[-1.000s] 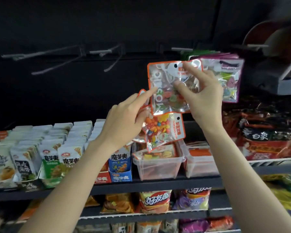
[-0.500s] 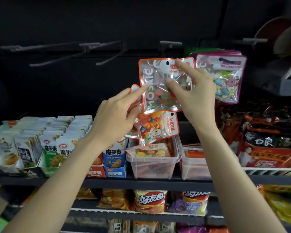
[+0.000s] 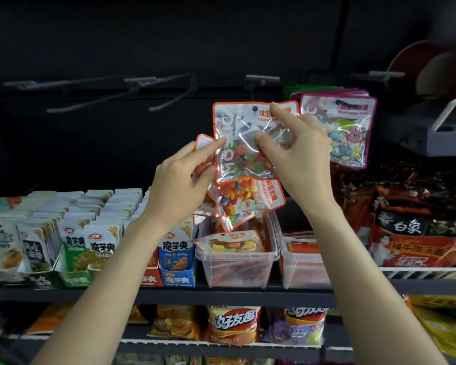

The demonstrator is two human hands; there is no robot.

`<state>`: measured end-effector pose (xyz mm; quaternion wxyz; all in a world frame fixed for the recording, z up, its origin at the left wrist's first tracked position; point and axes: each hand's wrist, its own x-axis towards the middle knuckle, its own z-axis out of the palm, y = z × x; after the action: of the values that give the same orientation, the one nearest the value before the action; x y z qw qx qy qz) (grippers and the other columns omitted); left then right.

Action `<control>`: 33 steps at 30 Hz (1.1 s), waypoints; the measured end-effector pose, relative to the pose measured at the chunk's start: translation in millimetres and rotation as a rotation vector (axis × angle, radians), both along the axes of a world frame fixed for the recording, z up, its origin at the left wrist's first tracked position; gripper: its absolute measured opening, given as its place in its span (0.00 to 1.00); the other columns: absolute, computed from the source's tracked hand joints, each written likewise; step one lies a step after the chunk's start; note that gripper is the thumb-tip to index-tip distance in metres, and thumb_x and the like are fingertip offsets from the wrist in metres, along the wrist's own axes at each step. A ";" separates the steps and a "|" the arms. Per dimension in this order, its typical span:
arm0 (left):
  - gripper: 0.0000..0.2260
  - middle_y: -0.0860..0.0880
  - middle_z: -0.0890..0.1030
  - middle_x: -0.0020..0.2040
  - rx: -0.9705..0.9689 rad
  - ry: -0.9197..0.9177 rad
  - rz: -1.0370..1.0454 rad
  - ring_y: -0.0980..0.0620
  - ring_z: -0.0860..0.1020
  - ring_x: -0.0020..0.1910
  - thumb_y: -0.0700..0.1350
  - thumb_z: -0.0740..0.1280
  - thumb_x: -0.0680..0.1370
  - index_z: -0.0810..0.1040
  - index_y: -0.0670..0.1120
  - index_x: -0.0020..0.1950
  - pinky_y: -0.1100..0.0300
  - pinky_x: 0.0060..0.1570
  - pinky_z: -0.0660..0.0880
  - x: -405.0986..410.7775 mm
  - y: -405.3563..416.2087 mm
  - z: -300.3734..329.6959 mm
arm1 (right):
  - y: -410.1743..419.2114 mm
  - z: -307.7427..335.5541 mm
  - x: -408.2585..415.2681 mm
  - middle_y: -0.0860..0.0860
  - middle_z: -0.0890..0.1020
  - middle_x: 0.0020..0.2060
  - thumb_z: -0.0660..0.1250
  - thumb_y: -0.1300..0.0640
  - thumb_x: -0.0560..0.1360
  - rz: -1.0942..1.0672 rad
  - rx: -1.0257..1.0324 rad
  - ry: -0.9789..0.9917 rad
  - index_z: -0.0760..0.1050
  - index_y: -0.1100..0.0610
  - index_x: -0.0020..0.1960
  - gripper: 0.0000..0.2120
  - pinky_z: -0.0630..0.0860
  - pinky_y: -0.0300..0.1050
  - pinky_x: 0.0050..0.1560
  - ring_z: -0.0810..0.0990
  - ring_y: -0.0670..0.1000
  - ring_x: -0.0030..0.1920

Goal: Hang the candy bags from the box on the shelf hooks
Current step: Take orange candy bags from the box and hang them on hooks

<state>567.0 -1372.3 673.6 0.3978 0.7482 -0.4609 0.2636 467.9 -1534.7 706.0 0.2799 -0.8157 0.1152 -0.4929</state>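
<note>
My right hand (image 3: 298,154) pinches an orange-edged clear candy bag (image 3: 237,138) near its top, held upright just below the middle shelf hook (image 3: 261,80). The bag's hang hole lies under that hook's tip. My left hand (image 3: 179,183) holds a bunch of further orange-edged candy bags (image 3: 245,204), its forefinger touching the upper bag's left edge. Below them stands the clear plastic box (image 3: 237,262) with more candy bags inside. Purple-edged candy bags (image 3: 345,127) hang from a hook to the right.
Two long bare hooks (image 3: 90,98) jut out at the upper left. Konjac snack packs (image 3: 95,243) fill the shelf at left, a second clear box (image 3: 303,264) and noodle bags (image 3: 419,233) sit at right. Chip bags (image 3: 232,325) line the shelf below.
Both hands and the bags have shifted left and slightly down in view as the camera tilted. The upper bag now sits under the middle hook.
</note>
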 end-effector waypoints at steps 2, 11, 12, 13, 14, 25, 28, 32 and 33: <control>0.22 0.46 0.79 0.51 0.004 0.035 0.005 0.45 0.79 0.45 0.39 0.67 0.79 0.71 0.53 0.71 0.47 0.47 0.78 0.3 -4.2 0.3 | -6.5 1.0 8.2 0.51 0.72 0.51 0.68 0.49 0.77 -0.014 -0.013 0.021 0.71 0.53 0.71 0.24 0.60 0.26 0.47 0.68 0.47 0.49; 0.20 0.48 0.80 0.57 0.060 0.119 0.212 0.54 0.78 0.39 0.42 0.67 0.78 0.72 0.53 0.71 0.63 0.49 0.73 12.3 12.5 -11.0 | -23.9 -5.0 68.5 0.62 0.67 0.65 0.60 0.53 0.82 -0.145 -0.117 0.109 0.66 0.58 0.73 0.20 0.68 0.44 0.49 0.76 0.61 0.54; 0.20 0.51 0.79 0.57 0.040 0.137 0.225 0.61 0.75 0.38 0.43 0.68 0.78 0.72 0.53 0.70 0.70 0.48 0.69 11.4 18.5 -11.9 | -24.0 -8.9 70.8 0.63 0.67 0.65 0.59 0.54 0.82 -0.143 -0.126 0.098 0.65 0.58 0.74 0.21 0.70 0.47 0.52 0.75 0.61 0.54; 0.20 0.54 0.78 0.57 0.007 0.156 0.232 0.66 0.73 0.40 0.43 0.68 0.78 0.73 0.53 0.70 0.76 0.48 0.66 10.6 23.8 -11.8 | -24.5 -12.5 71.5 0.64 0.66 0.66 0.59 0.54 0.82 -0.139 -0.135 0.085 0.63 0.58 0.75 0.22 0.72 0.50 0.55 0.74 0.62 0.56; 0.20 0.57 0.76 0.58 -0.035 0.174 0.238 0.68 0.72 0.46 0.44 0.69 0.77 0.74 0.53 0.69 0.80 0.50 0.63 10.0 28.3 -10.9 | -24.2 -15.9 69.7 0.66 0.63 0.68 0.59 0.54 0.82 -0.127 -0.137 0.084 0.61 0.58 0.76 0.24 0.71 0.52 0.60 0.72 0.63 0.61; 0.16 0.68 0.76 0.57 -0.518 0.303 0.181 0.72 0.71 0.61 0.49 0.72 0.74 0.76 0.57 0.61 0.68 0.67 0.66 -17.7 49.9 -10.9 | 56.2 -64.1 -9.3 0.44 0.80 0.55 0.71 0.47 0.73 0.388 0.519 0.174 0.71 0.52 0.64 0.23 0.76 0.33 0.50 0.80 0.41 0.54; 0.16 0.70 0.76 0.55 -0.521 0.382 0.130 0.71 0.71 0.62 0.50 0.72 0.74 0.77 0.58 0.61 0.62 0.67 0.68 -27.0 44.5 -15.2 | 56.1 -72.1 -11.9 0.48 0.85 0.47 0.72 0.55 0.74 0.555 0.837 0.046 0.79 0.51 0.53 0.09 0.80 0.41 0.49 0.84 0.46 0.50; 0.18 0.63 0.80 0.50 -0.286 0.391 0.087 0.67 0.78 0.51 0.50 0.75 0.70 0.76 0.63 0.58 0.65 0.51 0.78 -35.1 39.7 -15.9 | 48.5 -63.7 -17.3 0.50 0.84 0.46 0.67 0.59 0.78 0.444 0.734 -0.201 0.75 0.54 0.52 0.04 0.78 0.42 0.48 0.83 0.45 0.48; 0.17 0.63 0.80 0.47 -0.242 0.375 0.070 0.67 0.79 0.47 0.50 0.75 0.69 0.76 0.63 0.55 0.69 0.46 0.77 -38.1 36.0 -14.4 | 47.6 -57.5 -19.1 0.49 0.83 0.46 0.66 0.59 0.78 0.415 0.652 -0.259 0.73 0.53 0.55 0.06 0.78 0.41 0.47 0.83 0.45 0.48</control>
<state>528.9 -1336.3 659.2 0.5541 0.7464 -0.3176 0.1871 448.8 -1487.1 648.5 0.6298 -0.6213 0.0621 -0.4620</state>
